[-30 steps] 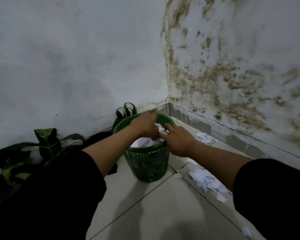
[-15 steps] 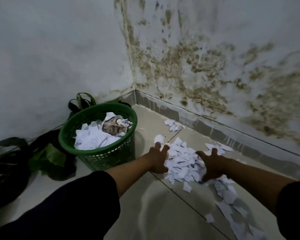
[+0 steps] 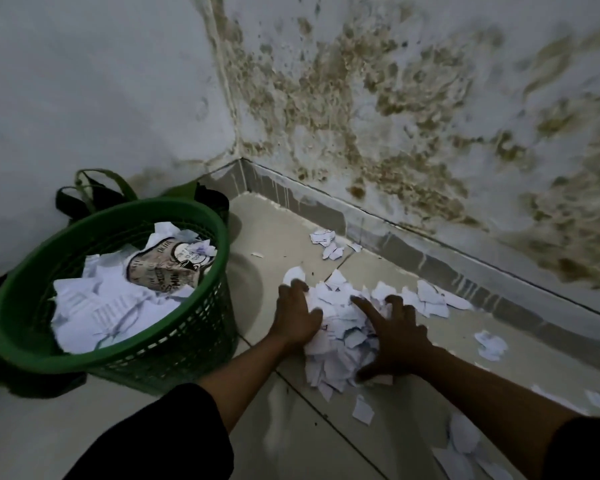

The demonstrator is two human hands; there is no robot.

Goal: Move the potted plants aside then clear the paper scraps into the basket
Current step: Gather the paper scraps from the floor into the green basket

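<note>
Flanking scrap pile: left hand and right hand open, fingers spread; basket lies left, nearer left hand.

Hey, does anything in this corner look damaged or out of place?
Yes. The right-hand wall is blotched with brown, mould-like stains down to the skirting. Torn paper scraps litter the floor tiles beside the green basket, with strays by the skirting.

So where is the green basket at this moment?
In the head view the green basket stands on the floor at lower left, near the wall corner, just left of the left hand and the paper pile, already holding scraps.
</note>
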